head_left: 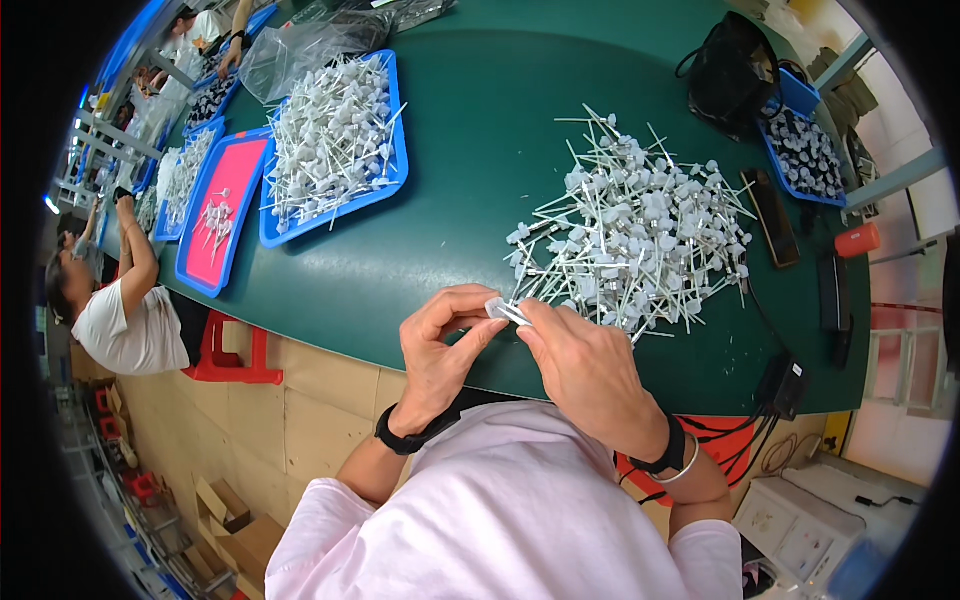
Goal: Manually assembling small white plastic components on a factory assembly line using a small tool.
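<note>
Between your two hands sits a small white plastic piece (497,308) with a thin white stem running off to its right, held just above the near edge of the green table (470,170). Your left hand (440,350) pinches the cap end between thumb and fingertips, closed tight on it. Your right hand (585,370) meets it from the other side, its fingers closed on the stem, so both hands grip the same piece and their fingertips nearly touch.

Just beyond your right hand lies a loose pile of the same white stemmed parts (635,240), spread across the table. Further off to your left, a blue tray (400,130) is heaped with more of them, and beside it stands a tray with a pink inside (235,190) holding only a few. A black bag (735,75) rests at the far right, next to another blue tray of dark round parts (805,155). Another person in a white shirt (125,330) sits at the table's left end.
</note>
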The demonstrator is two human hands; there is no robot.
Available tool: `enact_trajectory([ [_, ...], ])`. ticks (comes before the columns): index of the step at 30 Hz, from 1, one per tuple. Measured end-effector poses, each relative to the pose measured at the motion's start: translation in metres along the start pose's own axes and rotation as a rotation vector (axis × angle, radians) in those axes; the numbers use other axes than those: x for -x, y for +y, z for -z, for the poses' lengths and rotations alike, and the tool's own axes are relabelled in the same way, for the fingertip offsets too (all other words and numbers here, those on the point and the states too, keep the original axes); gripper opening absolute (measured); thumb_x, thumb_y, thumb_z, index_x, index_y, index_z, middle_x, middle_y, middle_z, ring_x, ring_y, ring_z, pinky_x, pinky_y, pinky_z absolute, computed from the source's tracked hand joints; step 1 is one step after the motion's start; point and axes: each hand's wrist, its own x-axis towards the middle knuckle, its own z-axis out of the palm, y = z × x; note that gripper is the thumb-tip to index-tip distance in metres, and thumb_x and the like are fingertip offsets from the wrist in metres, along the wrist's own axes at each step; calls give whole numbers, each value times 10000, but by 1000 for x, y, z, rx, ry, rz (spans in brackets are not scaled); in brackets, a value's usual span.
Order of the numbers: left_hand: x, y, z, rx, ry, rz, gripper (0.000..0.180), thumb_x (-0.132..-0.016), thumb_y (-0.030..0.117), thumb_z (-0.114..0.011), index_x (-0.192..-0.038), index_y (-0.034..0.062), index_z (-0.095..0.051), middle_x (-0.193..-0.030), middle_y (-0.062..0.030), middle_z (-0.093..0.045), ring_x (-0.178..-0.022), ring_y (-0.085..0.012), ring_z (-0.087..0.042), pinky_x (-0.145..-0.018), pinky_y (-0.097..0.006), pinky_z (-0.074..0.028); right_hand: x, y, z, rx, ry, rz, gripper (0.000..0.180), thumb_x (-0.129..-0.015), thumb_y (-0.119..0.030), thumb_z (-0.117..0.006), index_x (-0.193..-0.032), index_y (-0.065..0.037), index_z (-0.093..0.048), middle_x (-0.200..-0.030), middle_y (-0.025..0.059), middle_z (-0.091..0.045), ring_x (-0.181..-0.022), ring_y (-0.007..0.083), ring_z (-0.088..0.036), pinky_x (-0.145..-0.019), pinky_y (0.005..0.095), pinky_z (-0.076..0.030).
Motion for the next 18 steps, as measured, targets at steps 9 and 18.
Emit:
enact_trajectory([
  [9, 1, 1, -4, -245, 32, -184, 251, -796, -66, -739, -1033, -20, -672, -1062, -128, -663, -871, -158, -669, -751, -262, -574, -1, -1, -9, 44, 30, 6, 158, -965, -176, -566, -1026, -31, -546, -678, 117, -587, -518, 279, -627, -427, 378, -476],
  [18, 1, -1, -3, -398, 42, -286, 314, -759, -85, -755, -1051, -11, -667, -1055, -142, -671, -810, -166, -672, -703, -267, -583, 0, -5, -9, 110, 15, -8, 176, -974, -176, -552, -1025, -7, -541, -679, 129, -592, -523, 284, -646, -423, 381, -493],
])
